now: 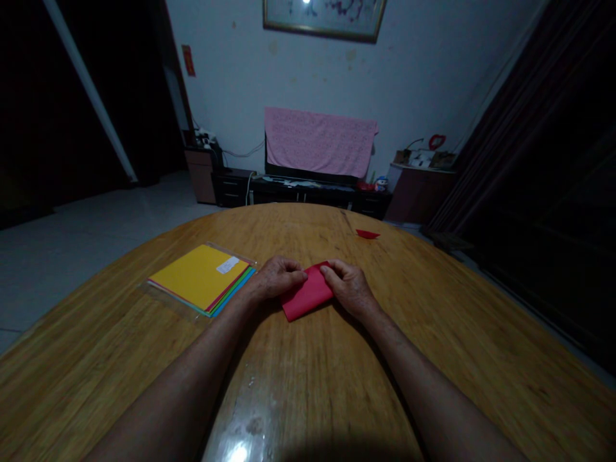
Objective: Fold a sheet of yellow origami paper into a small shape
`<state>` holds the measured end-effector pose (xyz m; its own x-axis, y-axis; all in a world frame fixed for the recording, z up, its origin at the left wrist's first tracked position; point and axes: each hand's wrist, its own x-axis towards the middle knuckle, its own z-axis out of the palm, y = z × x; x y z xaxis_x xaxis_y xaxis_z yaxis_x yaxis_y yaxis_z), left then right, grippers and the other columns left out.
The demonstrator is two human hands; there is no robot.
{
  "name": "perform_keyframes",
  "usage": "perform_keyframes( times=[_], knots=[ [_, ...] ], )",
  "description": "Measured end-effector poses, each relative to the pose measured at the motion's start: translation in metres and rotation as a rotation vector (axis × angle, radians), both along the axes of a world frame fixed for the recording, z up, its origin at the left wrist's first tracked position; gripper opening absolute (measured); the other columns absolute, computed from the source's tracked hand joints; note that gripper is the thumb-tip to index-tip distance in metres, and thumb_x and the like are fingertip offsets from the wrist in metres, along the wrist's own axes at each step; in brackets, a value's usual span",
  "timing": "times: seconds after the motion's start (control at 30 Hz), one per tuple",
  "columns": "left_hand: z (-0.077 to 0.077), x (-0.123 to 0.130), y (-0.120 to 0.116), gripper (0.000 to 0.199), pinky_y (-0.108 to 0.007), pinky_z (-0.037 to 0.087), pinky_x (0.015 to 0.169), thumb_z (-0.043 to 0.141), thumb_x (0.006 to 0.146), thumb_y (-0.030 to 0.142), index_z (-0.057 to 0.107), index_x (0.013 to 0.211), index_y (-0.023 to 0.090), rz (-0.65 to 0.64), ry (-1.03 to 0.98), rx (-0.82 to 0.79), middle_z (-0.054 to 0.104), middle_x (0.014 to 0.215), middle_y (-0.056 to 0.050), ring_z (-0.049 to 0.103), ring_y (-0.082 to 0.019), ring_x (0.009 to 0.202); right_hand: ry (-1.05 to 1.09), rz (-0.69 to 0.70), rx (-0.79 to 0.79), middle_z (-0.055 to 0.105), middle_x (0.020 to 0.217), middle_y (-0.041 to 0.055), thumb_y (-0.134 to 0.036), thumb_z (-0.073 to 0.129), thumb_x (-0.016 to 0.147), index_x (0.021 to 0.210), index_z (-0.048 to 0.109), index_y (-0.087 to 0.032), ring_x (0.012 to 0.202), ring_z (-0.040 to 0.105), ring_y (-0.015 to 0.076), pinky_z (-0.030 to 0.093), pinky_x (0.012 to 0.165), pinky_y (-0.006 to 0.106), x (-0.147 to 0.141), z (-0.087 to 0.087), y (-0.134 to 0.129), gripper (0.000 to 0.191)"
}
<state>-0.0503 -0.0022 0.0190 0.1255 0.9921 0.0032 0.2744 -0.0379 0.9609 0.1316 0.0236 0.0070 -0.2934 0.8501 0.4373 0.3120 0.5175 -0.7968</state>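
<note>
My left forearm (pixel 187 372) and right forearm (pixel 428 385), both bare, stretch from the near edge across a rounded wooden table (pixel 317 385), with a patch of glare between them on the near side. Near the middle of the table, my left hand (pixel 279 277) grips the left part of a red sheet of paper (pixel 308 296), thumb on top. My right hand (pixel 350 285) pinches the same paper at its far right corner, thumb also on top. The paper looks folded into a rectangle and lies at a slant between my hands.

Just left of my left hand rests a clear packet of coloured paper (pixel 187 276), yellow uppermost, with red, green and blue edges showing and a white label (pixel 228 264). Far right on the table sits a small red folded piece (pixel 367 235), well apart from my hands. Beyond the table, a pink cloth (pixel 320 141) hangs above a low dark cabinet (pixel 231 187) against a pale wall (pixel 221 83).
</note>
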Motion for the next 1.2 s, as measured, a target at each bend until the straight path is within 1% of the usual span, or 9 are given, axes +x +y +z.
perform_keyframes(
  times=[0.1, 0.2, 0.3, 0.57, 0.67, 0.77, 0.9, 1.07, 1.2],
  knots=[
    [-0.002, 0.0, 0.001, 0.019, -0.022, 0.028, 0.042, 0.063, 0.068, 0.034, 0.062, 0.065, 0.015, 0.007, -0.003, -0.04, 0.053, 0.053, 0.001, 0.043, -0.009, 0.044, -0.011, 0.005, 0.009, 0.059, 0.068, 0.0008, -0.034, 0.051, 0.083, 0.079, 0.067, -0.017, 0.062, 0.051, 0.0141, 0.04, 0.057, 0.024, 0.0, 0.001, 0.0, 0.023],
    [-0.003, -0.001, 0.002, 0.022, -0.022, 0.029, 0.043, 0.062, 0.069, 0.036, 0.063, 0.068, 0.014, -0.011, 0.018, -0.035, 0.055, 0.056, 0.0, 0.045, -0.009, 0.046, -0.007, 0.008, 0.006, 0.058, 0.067, 0.0006, -0.033, 0.051, 0.083, 0.077, 0.066, -0.017, 0.062, 0.05, 0.0135, 0.04, 0.057, 0.023, -0.001, 0.002, -0.001, 0.022],
    [-0.002, -0.002, 0.003, 0.024, -0.022, 0.029, 0.044, 0.061, 0.069, 0.038, 0.063, 0.067, 0.014, -0.029, 0.044, -0.02, 0.054, 0.056, 0.001, 0.044, -0.009, 0.047, 0.009, 0.018, -0.007, 0.06, 0.07, 0.001, -0.032, 0.051, 0.083, 0.079, 0.067, -0.017, 0.063, 0.051, 0.0137, 0.04, 0.058, 0.023, -0.002, 0.002, -0.002, 0.022],
    [0.0, -0.003, 0.001, 0.024, -0.022, 0.026, 0.043, 0.06, 0.068, 0.038, 0.064, 0.063, 0.015, -0.042, 0.024, -0.011, 0.052, 0.051, 0.001, 0.042, -0.009, 0.044, 0.053, 0.047, -0.083, 0.062, 0.072, 0.0006, -0.033, 0.054, 0.082, 0.081, 0.068, -0.018, 0.066, 0.053, 0.0138, 0.041, 0.06, 0.024, -0.003, -0.001, -0.001, 0.021],
    [0.002, -0.004, 0.001, 0.021, -0.023, 0.026, 0.042, 0.062, 0.067, 0.036, 0.064, 0.063, 0.015, -0.009, -0.022, -0.038, 0.053, 0.051, 0.0, 0.043, -0.009, 0.043, 0.165, 0.07, -0.2, 0.064, 0.074, 0.001, -0.034, 0.059, 0.078, 0.083, 0.069, -0.018, 0.066, 0.055, 0.0139, 0.041, 0.06, 0.024, -0.005, -0.002, 0.0, 0.019],
    [0.002, -0.004, 0.002, 0.019, -0.023, 0.028, 0.042, 0.063, 0.065, 0.033, 0.064, 0.063, 0.015, 0.05, -0.072, -0.043, 0.055, 0.052, 0.0, 0.044, -0.01, 0.043, 0.367, 0.072, -0.388, 0.068, 0.078, 0.0021, -0.034, 0.069, 0.069, 0.089, 0.068, -0.018, 0.066, 0.058, 0.0144, 0.043, 0.061, 0.026, -0.007, -0.001, 0.0, 0.026],
    [-0.004, -0.005, 0.006, 0.023, -0.023, 0.033, 0.045, 0.063, 0.068, 0.037, 0.066, 0.072, 0.014, 0.097, -0.146, -0.026, 0.058, 0.057, -0.002, 0.05, -0.012, 0.048, 0.608, 0.073, -0.606, 0.068, 0.076, 0.0027, -0.034, 0.075, 0.063, 0.088, 0.068, -0.017, 0.064, 0.059, 0.0142, 0.045, 0.063, 0.027, -0.009, 0.002, -0.002, 0.032],
    [-0.01, -0.005, 0.009, 0.026, -0.024, 0.036, 0.047, 0.062, 0.069, 0.039, 0.068, 0.078, 0.015, 0.133, -0.165, 0.002, 0.063, 0.063, -0.003, 0.053, -0.013, 0.051, 0.734, 0.079, -0.727, 0.065, 0.072, 0.0003, -0.033, 0.077, 0.062, 0.084, 0.066, -0.017, 0.063, 0.056, 0.0127, 0.045, 0.061, 0.027, -0.012, 0.004, -0.004, 0.029],
    [-0.01, 0.0, 0.007, 0.025, -0.023, 0.036, 0.046, 0.064, 0.068, 0.038, 0.069, 0.078, 0.015, 0.126, -0.194, 0.007, 0.062, 0.061, -0.002, 0.052, -0.012, 0.049, 0.808, 0.116, -0.747, 0.066, 0.073, 0.0011, -0.028, 0.079, 0.06, 0.08, 0.064, -0.016, 0.065, 0.057, 0.0127, 0.047, 0.066, 0.027, -0.018, 0.003, -0.006, 0.028]
  ],
)
